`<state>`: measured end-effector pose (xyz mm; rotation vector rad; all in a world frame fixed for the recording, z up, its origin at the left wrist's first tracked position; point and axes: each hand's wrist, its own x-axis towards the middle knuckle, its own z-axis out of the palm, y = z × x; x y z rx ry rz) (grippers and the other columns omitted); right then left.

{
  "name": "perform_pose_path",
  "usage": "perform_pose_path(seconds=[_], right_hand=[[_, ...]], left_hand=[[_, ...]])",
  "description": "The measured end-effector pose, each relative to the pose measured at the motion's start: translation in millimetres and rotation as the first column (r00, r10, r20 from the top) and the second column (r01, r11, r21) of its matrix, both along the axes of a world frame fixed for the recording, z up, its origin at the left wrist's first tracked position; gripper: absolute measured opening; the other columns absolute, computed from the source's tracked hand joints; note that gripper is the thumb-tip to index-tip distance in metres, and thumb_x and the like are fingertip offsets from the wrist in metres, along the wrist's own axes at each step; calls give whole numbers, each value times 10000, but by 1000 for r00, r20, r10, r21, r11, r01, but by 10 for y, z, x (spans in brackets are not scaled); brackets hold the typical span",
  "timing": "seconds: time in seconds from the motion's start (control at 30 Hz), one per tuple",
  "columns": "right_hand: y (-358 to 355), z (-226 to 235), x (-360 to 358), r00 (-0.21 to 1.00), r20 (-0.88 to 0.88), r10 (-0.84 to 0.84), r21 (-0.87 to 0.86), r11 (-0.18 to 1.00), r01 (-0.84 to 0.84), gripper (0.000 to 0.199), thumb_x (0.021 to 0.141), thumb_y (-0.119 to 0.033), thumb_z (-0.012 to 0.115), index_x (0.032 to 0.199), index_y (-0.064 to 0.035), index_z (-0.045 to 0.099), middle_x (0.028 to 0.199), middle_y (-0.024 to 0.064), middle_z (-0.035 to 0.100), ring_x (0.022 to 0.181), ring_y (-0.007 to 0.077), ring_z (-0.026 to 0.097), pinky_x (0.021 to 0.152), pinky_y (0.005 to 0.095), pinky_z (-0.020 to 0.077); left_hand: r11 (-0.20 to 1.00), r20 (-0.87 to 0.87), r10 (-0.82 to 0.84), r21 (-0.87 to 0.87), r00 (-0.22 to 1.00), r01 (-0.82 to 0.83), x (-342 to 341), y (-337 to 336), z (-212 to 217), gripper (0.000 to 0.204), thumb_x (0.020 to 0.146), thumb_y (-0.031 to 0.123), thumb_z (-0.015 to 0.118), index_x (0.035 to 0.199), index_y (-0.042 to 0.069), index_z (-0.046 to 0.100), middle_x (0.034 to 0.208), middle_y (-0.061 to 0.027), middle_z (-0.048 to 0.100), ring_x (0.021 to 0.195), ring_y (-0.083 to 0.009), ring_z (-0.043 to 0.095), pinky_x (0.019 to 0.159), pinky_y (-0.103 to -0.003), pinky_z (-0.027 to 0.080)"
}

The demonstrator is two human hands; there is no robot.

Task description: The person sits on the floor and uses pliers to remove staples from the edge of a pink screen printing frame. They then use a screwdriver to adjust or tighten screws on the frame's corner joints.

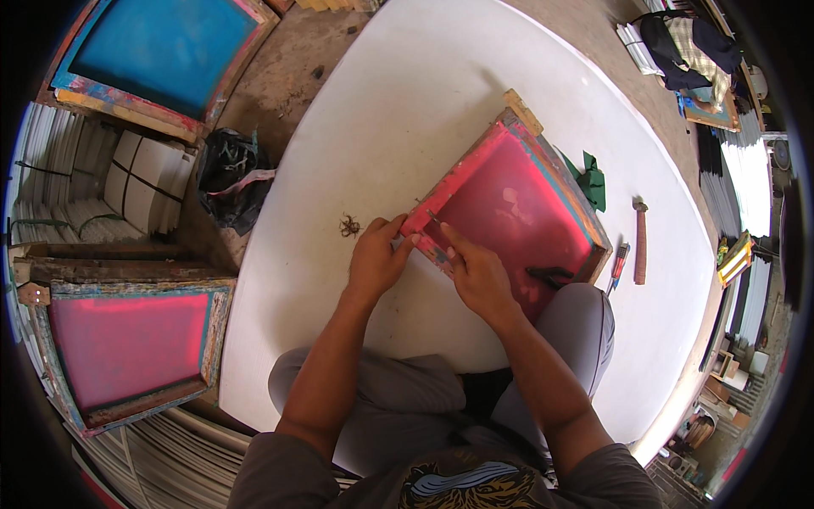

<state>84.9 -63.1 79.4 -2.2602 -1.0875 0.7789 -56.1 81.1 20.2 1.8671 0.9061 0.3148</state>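
Observation:
A wooden screen-printing frame [500,136] with pink mesh [517,212] leans tilted in front of me on the white surface. My left hand [378,254] is closed round its left corner, thumb on the near side. My right hand [480,270] is closed at the same corner, fingertips pressed together over the frame's inner edge. A small dark thing shows by those fingertips, too small to name. Dark-handled pliers [549,276] lie at the frame's near right part, beside my right knee. A little heap of thin brown bits [348,225] lies left of my left hand.
Right of the frame lie a green cloth [591,182], a red-and-black hand tool [620,265] and a hammer [640,242]. More frames, one blue [161,51] and one pink [131,343], stand at the left near a black plastic bag [229,178] and stacked white sheets [144,182].

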Motion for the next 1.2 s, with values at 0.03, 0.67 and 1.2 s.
perform_pose_path(seconds=[0.03, 0.67, 1.2], right_hand=[[3, 3, 0, 1000, -4, -4, 4, 1000, 4, 455, 1010, -162, 557, 1463, -131, 585, 1056, 234, 723, 993, 425, 694, 854, 534, 530], [308, 313, -279, 971, 208, 119, -423, 906, -20, 557, 1002, -160, 516, 1555, -158, 454, 944, 260, 698, 866, 455, 705, 759, 574, 548], [214, 43, -263, 999, 48, -18, -168, 985, 26, 512, 1005, -114, 538, 1510, -40, 490, 972, 299, 710, 928, 473, 703, 814, 560, 543]], left_hand=[[1000, 5, -1, -6, 1000, 1, 2, 0, 6, 437, 948, 285, 746, 1296, 25, 700, 971, -161, 673, 731, -283, 654, 713, -406, 532], [999, 32, -27, 44, 999, 26, 19, -28, -19, 399, 946, 211, 732, 1257, -36, 685, 873, -200, 677, 757, -342, 662, 707, -437, 518], [999, 65, 5, 45, 998, -8, 39, -39, -46, 388, 943, 187, 732, 1252, -45, 694, 888, -212, 698, 777, -356, 688, 723, -434, 535]])
